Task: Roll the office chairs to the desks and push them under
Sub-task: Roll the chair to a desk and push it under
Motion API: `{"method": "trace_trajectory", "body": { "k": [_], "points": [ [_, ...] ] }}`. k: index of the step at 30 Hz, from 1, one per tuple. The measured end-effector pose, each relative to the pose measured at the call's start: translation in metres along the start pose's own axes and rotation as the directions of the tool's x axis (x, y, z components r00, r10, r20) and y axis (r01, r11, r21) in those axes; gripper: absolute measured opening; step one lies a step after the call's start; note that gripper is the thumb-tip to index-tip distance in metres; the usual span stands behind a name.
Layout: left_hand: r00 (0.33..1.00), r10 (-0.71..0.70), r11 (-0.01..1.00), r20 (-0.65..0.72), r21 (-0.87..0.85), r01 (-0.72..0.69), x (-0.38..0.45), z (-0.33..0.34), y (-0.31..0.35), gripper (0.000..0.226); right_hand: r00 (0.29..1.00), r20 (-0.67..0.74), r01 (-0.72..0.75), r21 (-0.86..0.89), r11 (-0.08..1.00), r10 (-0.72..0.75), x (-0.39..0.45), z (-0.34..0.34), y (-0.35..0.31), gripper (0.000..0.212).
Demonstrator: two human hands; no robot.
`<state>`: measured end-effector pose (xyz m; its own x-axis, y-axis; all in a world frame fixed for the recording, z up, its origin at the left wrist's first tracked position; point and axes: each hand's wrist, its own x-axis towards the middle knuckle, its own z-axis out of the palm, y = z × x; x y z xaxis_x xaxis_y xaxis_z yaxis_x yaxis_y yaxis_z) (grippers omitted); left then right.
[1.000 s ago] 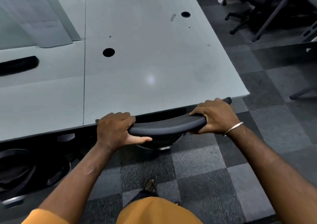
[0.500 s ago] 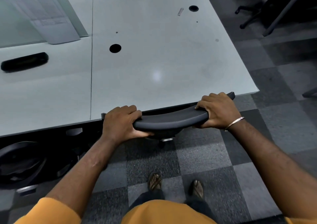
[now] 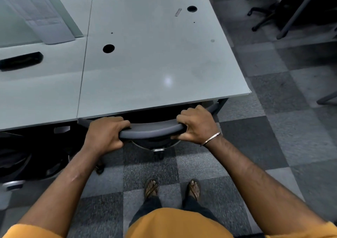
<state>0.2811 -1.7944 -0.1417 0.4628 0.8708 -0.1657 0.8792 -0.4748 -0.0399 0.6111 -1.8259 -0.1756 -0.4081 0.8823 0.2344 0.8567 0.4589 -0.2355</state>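
Note:
The dark grey top edge of an office chair's backrest (image 3: 153,131) lies right at the front edge of the pale grey desk (image 3: 155,64). Its seat is hidden under the desktop; one caster (image 3: 158,151) shows below. My left hand (image 3: 104,134) grips the left end of the backrest, fingers curled over the top. My right hand (image 3: 197,124), a metal bangle at the wrist, grips the right end.
Another black chair (image 3: 20,157) sits under the neighbouring desk (image 3: 36,92) at left. A black oblong object (image 3: 21,61) and a frosted divider panel (image 3: 36,13) are on that side. More chair bases (image 3: 262,17) and a desk leg stand on the checkered carpet at upper right. My feet (image 3: 171,188) are behind the chair.
The chair's backrest has moved in closer to the desk edge, with both hands still gripping it. My view has tilted down, so my feet show now.

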Motion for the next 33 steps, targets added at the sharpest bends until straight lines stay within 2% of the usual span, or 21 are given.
{"method": "trace_trajectory", "body": {
  "k": [9, 15, 22, 30, 33],
  "points": [
    [0.997, -0.007, 1.000, 0.075, -0.001, 0.007, -0.022, 0.005, 0.054, 0.043, 0.985, -0.044, 0.167, -0.036, 0.985, -0.169, -0.039, -0.016, 0.032, 0.051],
    [0.997, 0.075, 0.997, 0.029, -0.033, -0.074, -0.013, 0.005, 0.068, 0.034, 0.987, -0.086, 0.133, -0.053, 0.990, -0.137, -0.054, -0.023, 0.041, 0.050],
    [0.991, 0.128, 0.991, 0.035, -0.033, -0.126, 0.015, -0.004, 0.070, 0.033, 0.993, -0.093, 0.062, -0.131, 0.989, -0.075, -0.050, -0.030, 0.054, 0.048],
    [0.993, 0.113, 0.992, 0.034, -0.055, -0.111, 0.033, -0.002, 0.088, 0.029, 0.989, -0.048, 0.126, -0.194, 0.973, -0.138, -0.038, -0.041, 0.092, 0.050],
    [0.994, 0.100, 0.994, 0.054, -0.036, -0.098, 0.055, -0.012, 0.076, 0.035, 0.986, -0.064, 0.142, -0.194, 0.971, -0.157, -0.012, -0.044, 0.105, 0.053]
  ]
}}
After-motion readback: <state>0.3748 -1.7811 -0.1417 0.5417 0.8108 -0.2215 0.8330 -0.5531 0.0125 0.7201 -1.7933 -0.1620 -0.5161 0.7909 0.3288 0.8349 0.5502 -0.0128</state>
